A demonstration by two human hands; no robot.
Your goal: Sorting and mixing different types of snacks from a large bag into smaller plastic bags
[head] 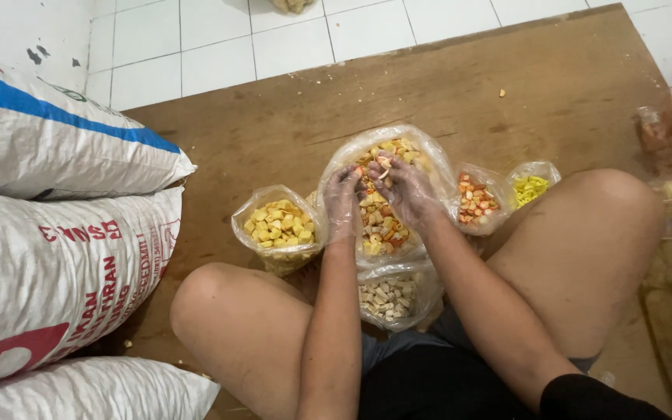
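- Clear plastic is everywhere here: the person sits cross-legged on a brown wooden board [507,85] with open bags of snack pieces set between the knees.
- The big middle bag [386,198] holds a mix of yellow, orange and pale pieces; both hands are over its mouth, each in a thin see-through glove.
- The left hand [342,201] is loosely curled, fingers bent down at the bag's left rim; whether it grips the plastic or some pieces I cannot tell.
- The right hand [402,187] is partly closed, its fingertips pinching a few pale pieces just above the mix.
- Just to the left stands a bag of yellow cubes [278,225]; to the right a bag of orange and white bits [476,201], and beside that a small bag of bright yellow curls [532,187].
- Nearest the lap lies a bag of beige chunks [389,295].
- Large white woven sacks [56,233] are stacked at the left, by the white tiled floor [219,47].
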